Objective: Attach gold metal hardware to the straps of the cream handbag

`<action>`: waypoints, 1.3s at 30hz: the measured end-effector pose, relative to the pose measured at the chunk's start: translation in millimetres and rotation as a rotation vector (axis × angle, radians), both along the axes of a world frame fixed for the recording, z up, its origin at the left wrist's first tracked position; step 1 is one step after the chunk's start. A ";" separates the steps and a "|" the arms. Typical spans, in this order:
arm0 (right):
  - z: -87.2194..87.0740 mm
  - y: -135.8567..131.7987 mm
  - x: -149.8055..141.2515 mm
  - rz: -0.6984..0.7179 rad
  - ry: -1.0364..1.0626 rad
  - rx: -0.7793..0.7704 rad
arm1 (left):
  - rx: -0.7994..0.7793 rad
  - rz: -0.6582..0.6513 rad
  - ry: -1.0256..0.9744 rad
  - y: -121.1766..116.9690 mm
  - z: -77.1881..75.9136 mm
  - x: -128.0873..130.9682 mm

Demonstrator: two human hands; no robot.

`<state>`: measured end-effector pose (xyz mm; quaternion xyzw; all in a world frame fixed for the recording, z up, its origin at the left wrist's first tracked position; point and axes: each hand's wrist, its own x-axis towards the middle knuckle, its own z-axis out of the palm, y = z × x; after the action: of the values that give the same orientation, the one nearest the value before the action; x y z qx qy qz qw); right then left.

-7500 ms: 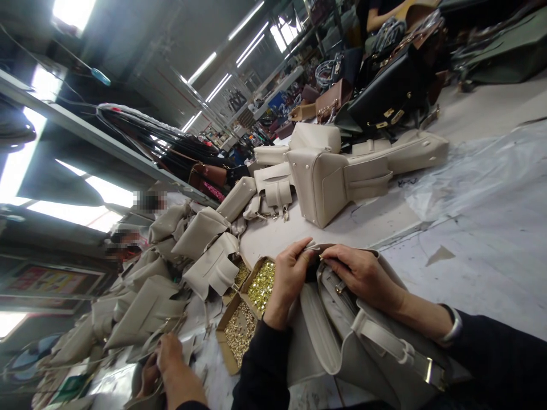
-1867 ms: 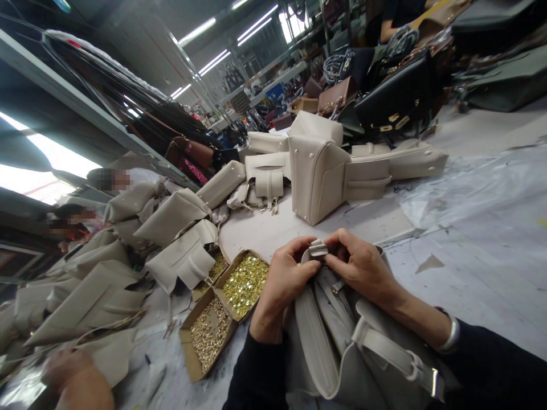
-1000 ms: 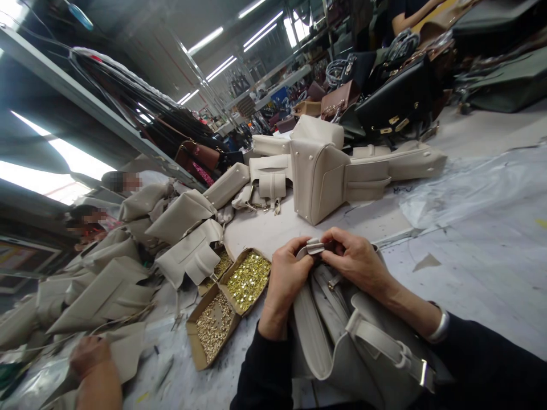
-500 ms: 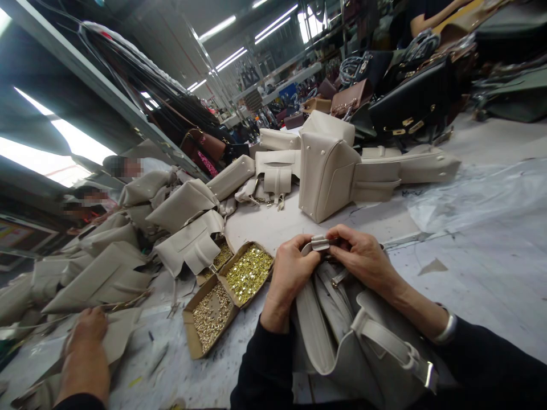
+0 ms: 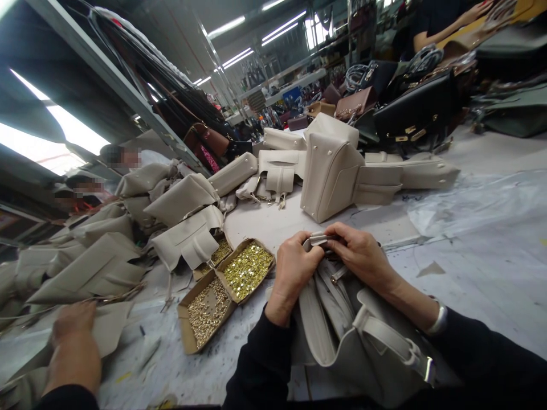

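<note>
A beige handbag (image 5: 367, 364) lies open in front of me, its strap with a metal buckle hanging toward the lower right. My left hand (image 5: 297, 267) pinches the upper edge of this bag. Gripping the same edge from the other side is my right hand (image 5: 359, 256), thumb and fingers pressed together. Between the two hands a short folded leather tab (image 5: 318, 239) shows at the rim. Whether a small part sits under the fingertips is hidden. A white band circles my right wrist.
Left of the bag stand cardboard trays of gold-coloured studs (image 5: 209, 313) and shiny gold pieces (image 5: 248, 270). Beige bags (image 5: 329, 171) stand ahead; more are heaped at left (image 5: 85, 267). A co-worker's hand (image 5: 74, 336) rests on beige leather at lower left. Black bags (image 5: 414, 108) lie at far right.
Both my hands stay on the bag's edge, with only slight finger movement. The co-worker's hand at the left has shifted a little leftward in view.
</note>
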<state>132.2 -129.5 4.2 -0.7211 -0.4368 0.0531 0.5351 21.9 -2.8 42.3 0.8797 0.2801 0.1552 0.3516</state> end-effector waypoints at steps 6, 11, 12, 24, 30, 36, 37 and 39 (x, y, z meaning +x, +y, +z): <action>5.2 10.4 9.4 0.079 -0.008 -0.068 | -0.173 -0.027 -0.109 11.6 -9.0 -0.3; -2.5 13.5 9.5 0.080 0.021 -0.043 | -0.247 -0.019 -0.144 15.2 -12.4 -1.3; -4.1 13.2 9.7 0.090 0.030 -0.037 | -0.258 -0.025 -0.147 15.2 -12.8 -1.3; -7.0 11.3 18.3 0.177 0.082 -0.029 | -0.249 -0.145 -0.080 23.5 -10.6 -3.4; -13.7 12.9 27.8 0.263 0.179 -0.032 | -0.272 -0.237 -0.048 32.7 -16.6 -5.0; -17.4 18.3 36.7 0.347 0.474 -0.006 | -0.269 -0.287 -0.042 35.8 -20.4 -1.1; -17.7 19.0 37.4 0.361 0.530 -0.007 | -0.274 -0.293 -0.038 36.0 -20.8 -0.7; -18.2 20.0 38.3 0.381 0.631 -0.014 | -0.276 -0.308 -0.030 36.0 -21.3 -0.3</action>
<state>170.4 -109.5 -13.9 -0.5785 -0.3763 0.3746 0.6192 21.6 33.3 21.0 0.8532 0.1554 0.0727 0.4925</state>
